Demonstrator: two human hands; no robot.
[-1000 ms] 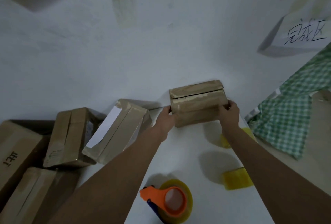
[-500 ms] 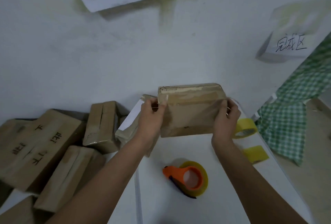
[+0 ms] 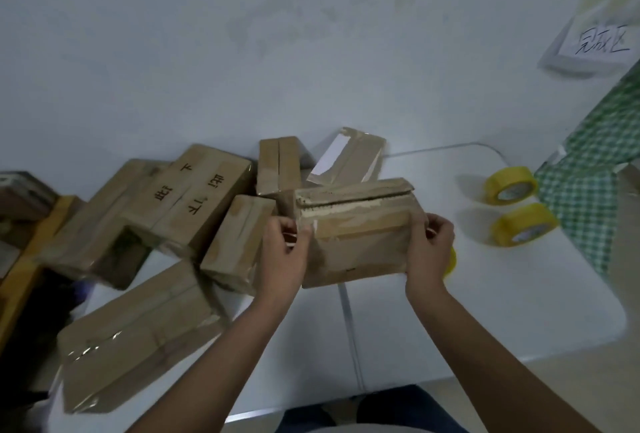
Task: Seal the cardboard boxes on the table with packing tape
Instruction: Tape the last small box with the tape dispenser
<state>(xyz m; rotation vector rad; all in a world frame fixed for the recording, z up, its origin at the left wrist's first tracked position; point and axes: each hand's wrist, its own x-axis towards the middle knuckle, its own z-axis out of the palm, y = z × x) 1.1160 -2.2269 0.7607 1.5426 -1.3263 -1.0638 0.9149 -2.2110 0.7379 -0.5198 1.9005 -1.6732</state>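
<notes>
I hold a small cardboard box (image 3: pixel 360 238) up above the white table (image 3: pixel 502 301), its top flaps slightly parted and strips of old tape across its front. My left hand (image 3: pixel 282 252) grips its left end and my right hand (image 3: pixel 427 249) grips its right end, fingers curled round the edges. Two yellow tape rolls (image 3: pixel 512 184) (image 3: pixel 524 228) lie on the table to the right. A sliver of another yellow roll (image 3: pixel 452 261) shows behind my right hand; the rest is hidden.
Several taped cardboard boxes (image 3: pixel 194 204) are piled on the table's left side, one large one (image 3: pixel 138 332) near the front. A green checked cloth (image 3: pixel 595 190) hangs at the right. Paper notes (image 3: pixel 602 44) are taped to the white wall behind.
I lifted the box off the table and brought it toward me. The view swung left and back, hiding the orange tape dispenser and showing more of the box pile.
</notes>
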